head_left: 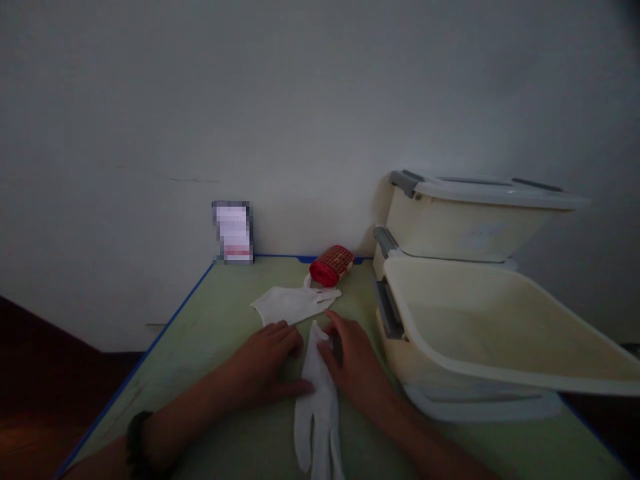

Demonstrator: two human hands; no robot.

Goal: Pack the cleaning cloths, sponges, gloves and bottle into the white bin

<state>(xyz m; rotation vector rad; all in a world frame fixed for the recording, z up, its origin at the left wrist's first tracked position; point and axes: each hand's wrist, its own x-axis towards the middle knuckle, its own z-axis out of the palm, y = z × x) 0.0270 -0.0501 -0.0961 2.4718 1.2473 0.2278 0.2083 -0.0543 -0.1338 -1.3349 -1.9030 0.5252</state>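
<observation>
A white glove (318, 400) lies flat in front of me, its fingers toward me and its narrower end between my hands. My left hand (273, 357) is at its left side, fingers loosely bent and thumb stretched out to touch the glove. My right hand (353, 350) is at its upper right, thumb resting on the cloth and index finger reaching past the end, apart from the thumb. A second white glove (287, 303) lies just beyond, its fingers pointing right. Behind that sits a red and gold patterned roll (331, 265).
The green table (210, 310) has a blue edge and meets a wall (310, 120). A phone with a blurred screen (234, 232) leans at the back left. On the right stand an open cream bin (415, 363) and a lidded cream box (450, 230) behind it.
</observation>
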